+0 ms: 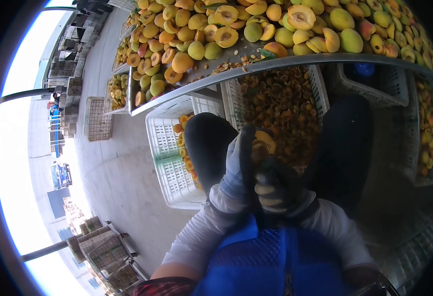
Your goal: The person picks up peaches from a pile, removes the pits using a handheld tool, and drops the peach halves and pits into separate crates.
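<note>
A long metal-edged table (320, 60) runs across the top, heaped with whole and halved yellow-orange fruit (256, 29), with loose pits scattered along its near edge. Under it stand white plastic crates: one (164, 158) on the left holding a few fruit halves, one (320, 93) in the middle piled with brownish pits, and another (431, 128) far right with more fruit. Away to the left, across bare concrete floor (117, 172), wire crates (98, 118) are stacked.
</note>
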